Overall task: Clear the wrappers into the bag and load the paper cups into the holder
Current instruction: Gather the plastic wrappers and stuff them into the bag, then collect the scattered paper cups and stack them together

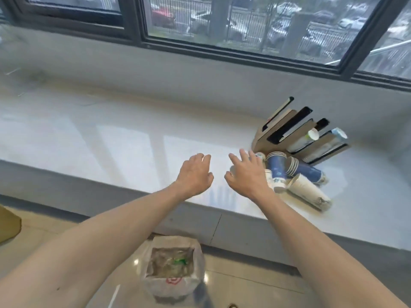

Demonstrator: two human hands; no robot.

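Both my hands hover over the white sill, palms down and holding nothing. My left hand (195, 174) is open with its fingers slightly curled. My right hand (246, 174) has its fingers spread, just left of a heap of paper cups. Stacks of blue cups (277, 167) and another blue stack (307, 172) lie on their sides, with a white stack (309, 192) in front. Behind them leans a brown slotted cup holder (295, 134), with cups in its two right slots. On the floor below stands a white plastic bag (173, 267), mouth open, with crumpled clear wrappers inside.
The long white window sill (111, 138) runs left to right under a dark-framed window (222, 47). Its grey front edge drops to a glossy tiled floor. A brown cardboard piece (9, 225) lies at the far left on the floor.
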